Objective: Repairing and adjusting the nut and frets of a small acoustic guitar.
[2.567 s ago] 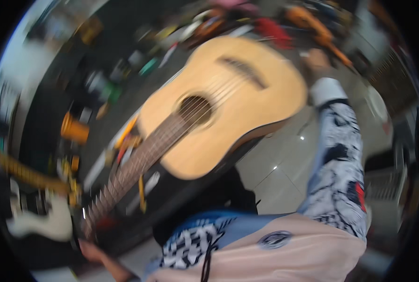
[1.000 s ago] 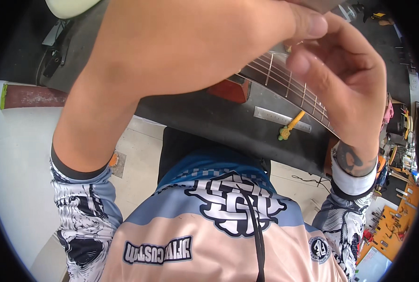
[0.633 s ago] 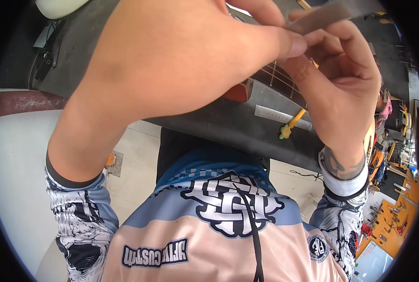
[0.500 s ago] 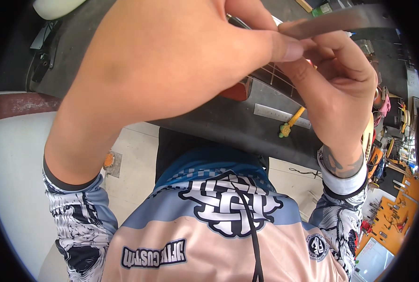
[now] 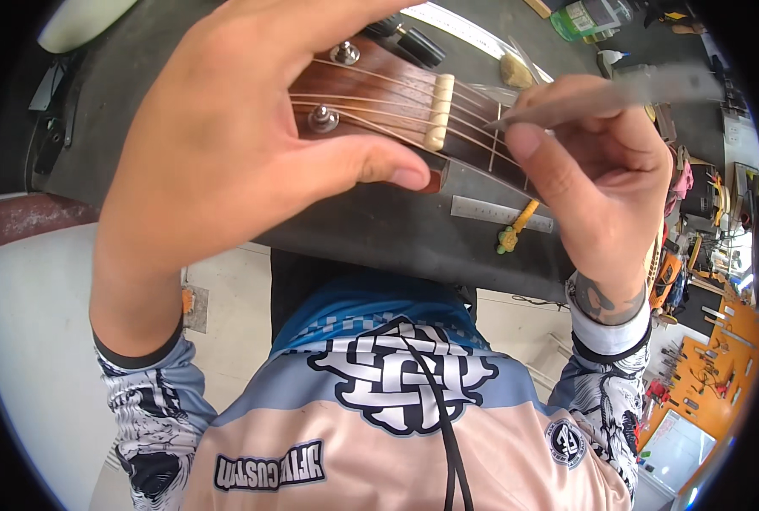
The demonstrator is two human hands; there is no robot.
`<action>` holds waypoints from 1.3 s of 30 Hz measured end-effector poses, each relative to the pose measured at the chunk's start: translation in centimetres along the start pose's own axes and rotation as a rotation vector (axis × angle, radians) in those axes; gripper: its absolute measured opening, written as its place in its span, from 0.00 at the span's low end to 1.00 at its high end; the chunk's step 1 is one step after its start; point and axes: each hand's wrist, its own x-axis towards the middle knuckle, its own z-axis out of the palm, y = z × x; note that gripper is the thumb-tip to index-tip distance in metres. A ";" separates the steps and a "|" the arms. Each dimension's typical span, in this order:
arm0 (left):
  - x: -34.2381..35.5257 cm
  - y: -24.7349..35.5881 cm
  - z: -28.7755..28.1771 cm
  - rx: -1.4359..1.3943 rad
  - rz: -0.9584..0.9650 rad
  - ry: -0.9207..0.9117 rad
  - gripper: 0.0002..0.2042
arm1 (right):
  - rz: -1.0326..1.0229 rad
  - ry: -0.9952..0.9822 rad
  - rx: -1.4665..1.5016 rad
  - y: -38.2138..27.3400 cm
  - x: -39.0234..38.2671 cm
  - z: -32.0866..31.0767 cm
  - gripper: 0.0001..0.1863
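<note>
A guitar's brown headstock (image 5: 366,98) lies across the bench, with metal tuning posts and strings running over a pale nut (image 5: 440,112) to the dark fretboard (image 5: 473,140). Over the headstock my left hand (image 5: 226,128) is spread, its thumb stretched out near the lower edge, apart from the index finger; some fingertips are out of the picture. My right hand (image 5: 596,162) is closed in a pinch on a thin, flat grey metal tool (image 5: 626,89), blurred by motion. The tool's pointed tip is over the strings near the first fret, just right of the nut.
On the dark bench (image 5: 345,247) lie a steel ruler (image 5: 490,213) and a yellow-green stick with a figured end (image 5: 509,238). A green bottle (image 5: 588,19) stands at the far right. Tools hang on an orange pegboard (image 5: 711,383) to the right.
My left hand has moved left off the right hand and spread, uncovering the headstock and nut. The right hand still holds the metal tool, its tip now low at the strings.
</note>
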 end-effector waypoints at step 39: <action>-0.3 -1.6 1.3 0.034 0.020 0.136 0.32 | -0.237 -0.064 -0.425 -1.2 1.2 2.4 0.13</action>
